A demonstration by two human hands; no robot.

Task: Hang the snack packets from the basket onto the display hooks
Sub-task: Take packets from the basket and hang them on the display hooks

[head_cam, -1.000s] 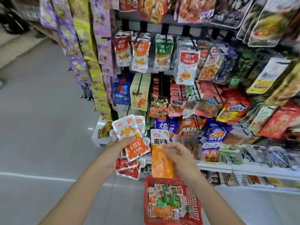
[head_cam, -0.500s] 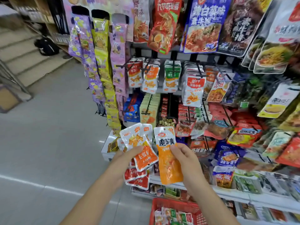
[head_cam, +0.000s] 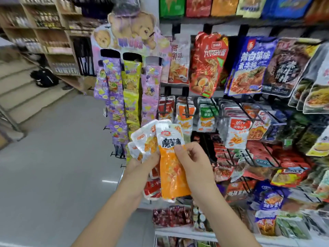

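At 10 o'clock in your view, a black bag (head_cam: 44, 78) lies on the pale steps (head_cam: 23, 102), below wooden shelving (head_cam: 53, 40). The grey floor (head_cam: 53, 166) fills the 8 o'clock area.

At 12 o'clock from your hands, a bear-topped card (head_cam: 128, 34) carries long hanging strips of purple and yellow sweets (head_cam: 122, 104).

Your left hand (head_cam: 142, 169) sits just left of centre. Its fingers are curled round a fanned bundle of packets (head_cam: 145, 141): white-and-orange ones stand out at its 12 o'clock and red ones (head_cam: 151, 191) hang at its 6 o'clock.

The orange packet (head_cam: 173, 177), the task item, is upright between both hands, in front of the rack and on no hook. Whether your left thumb touches its left edge cannot be told.

Your right hand (head_cam: 194, 169) pinches this packet at its right edge, thumb on the front just below the black lettering.

The display hooks (head_cam: 186, 108) stand at 12 o'clock from the orange packet, loaded with small red, orange and green packets. At 3 o'clock, further hooks hold a white-and-red packet (head_cam: 237, 132). At 1 o'clock hang large red (head_cam: 207, 63) and blue (head_cam: 249, 66) bags.
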